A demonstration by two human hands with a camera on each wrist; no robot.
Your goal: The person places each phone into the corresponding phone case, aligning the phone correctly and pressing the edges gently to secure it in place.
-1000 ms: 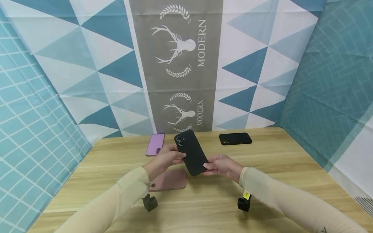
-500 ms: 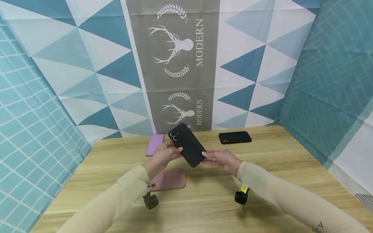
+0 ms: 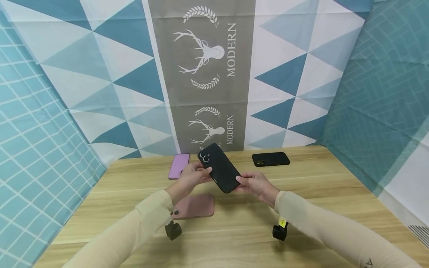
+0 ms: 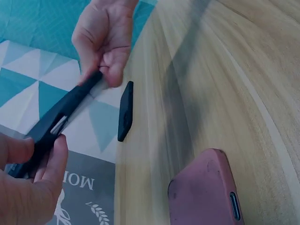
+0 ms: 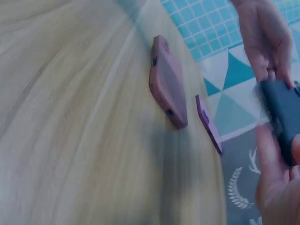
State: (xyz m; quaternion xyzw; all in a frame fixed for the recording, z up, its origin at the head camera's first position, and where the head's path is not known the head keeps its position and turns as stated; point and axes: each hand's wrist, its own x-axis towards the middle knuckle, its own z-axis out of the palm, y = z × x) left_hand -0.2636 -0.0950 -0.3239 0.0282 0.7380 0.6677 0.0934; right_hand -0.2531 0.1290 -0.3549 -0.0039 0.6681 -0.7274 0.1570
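Just below centre frame, the left hand (image 3: 191,178) and right hand (image 3: 256,186) pinch a tilted black-cased smartphone (image 3: 220,169).

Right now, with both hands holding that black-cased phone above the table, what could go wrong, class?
First, the black-cased phone might slip: the left hand and right hand pinch it only near its edges, so uneven pulling could drop it onto the wooden table.

Second, lowering the arms might bump the pink phone case, since it lies below the hands and the left sleeve appears close beside it in the head view.
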